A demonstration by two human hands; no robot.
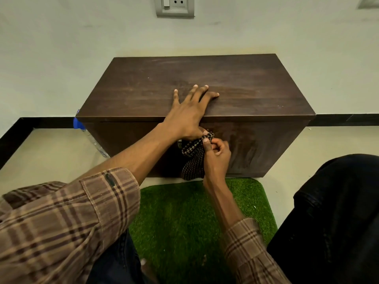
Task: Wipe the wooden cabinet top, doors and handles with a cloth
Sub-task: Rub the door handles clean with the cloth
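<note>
**Cabinet held from above, cloth worked at its front**

The cabinet is a low, dark wooden box standing on the pale floor against the wall; its long axis runs left to right across the view, parallel to the wall, and its front with the doors faces the person; the top is a broad, bare plank with faint streaks in the grain.

The left hand lies flat over the front edge of the top, fingers straight and spread, pointing away toward the wall, its thumb tucked down over the front face; it grips nothing. The right hand is lower, in front of the doors near the middle, its fingers curled and pinching the cloth; the cloth is a dark, small-checked fabric, bunched, hanging with its length roughly vertical, its upper end pressed at the front face just under the left thumb. A small metal handle peeks out just left of the cloth; whether the cloth touches it I cannot tell.

A green grass-like mat lies on the floor before the cabinet; a clear plastic bottle with a blue cap lies beside the cabinet's left end; a switch-and-socket plate sits on the wall above.
</note>
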